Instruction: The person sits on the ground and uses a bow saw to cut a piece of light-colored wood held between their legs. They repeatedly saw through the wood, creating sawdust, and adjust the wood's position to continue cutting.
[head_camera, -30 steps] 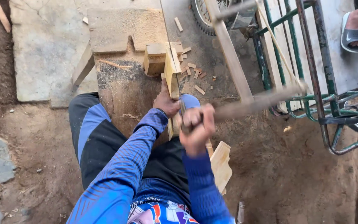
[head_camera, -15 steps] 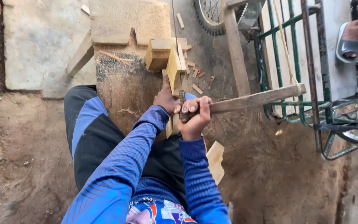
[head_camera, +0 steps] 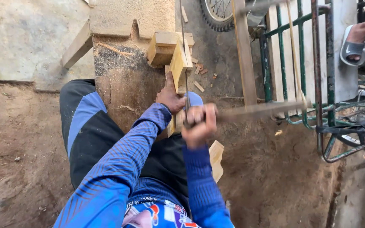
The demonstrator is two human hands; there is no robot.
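Observation:
My left hand (head_camera: 170,98) presses on a pale yellow wooden plank (head_camera: 177,65) that stands on edge on a dusty wooden work block (head_camera: 119,80). My right hand (head_camera: 198,122), blurred by motion, is closed around the near end of a wooden frame saw (head_camera: 258,110). The saw's thin blade (head_camera: 183,50) runs along the plank. One side bar of the saw frame (head_camera: 242,50) stretches away to the right of the plank. A cut wooden piece (head_camera: 216,158) sticks out below my right forearm.
A chunky wooden block (head_camera: 161,46) lies behind the plank, with small wood chips (head_camera: 199,76) scattered beside it. A green metal frame (head_camera: 317,84) stands at the right, a wheel (head_camera: 216,12) at the top. Another person's sandalled foot (head_camera: 355,40) rests top right. Bare dirt surrounds me.
The saw frame has swung from tilted to nearly level, and my right hand has shifted slightly along the plank with it. My left hand has stayed on the plank.

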